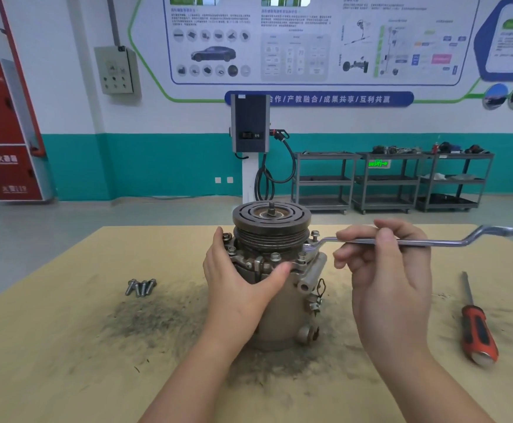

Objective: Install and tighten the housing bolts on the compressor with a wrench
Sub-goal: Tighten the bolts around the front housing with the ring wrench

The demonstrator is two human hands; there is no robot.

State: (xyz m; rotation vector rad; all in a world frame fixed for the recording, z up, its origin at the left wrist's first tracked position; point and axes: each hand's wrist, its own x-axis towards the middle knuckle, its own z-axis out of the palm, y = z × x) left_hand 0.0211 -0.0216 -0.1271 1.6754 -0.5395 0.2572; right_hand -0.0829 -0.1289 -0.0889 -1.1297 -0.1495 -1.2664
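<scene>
The compressor (282, 303) stands upright in the middle of the table, its dark pulley (272, 219) on top. Several housing bolts (275, 256) stick up around the flange under the pulley. My left hand (240, 279) grips the housing from the left, thumb across the front. My right hand (386, 264) holds the shank of a long offset ring wrench (432, 242). The wrench's left end sits on a bolt at the flange's right side.
Several loose bolts (140, 286) lie on the tan table (65, 346) to the left. An orange-handled screwdriver (478, 328) lies at the right. Dark grit is smeared around the compressor. Grey shelf carts (392, 181) and a charging post (250, 148) stand behind the table.
</scene>
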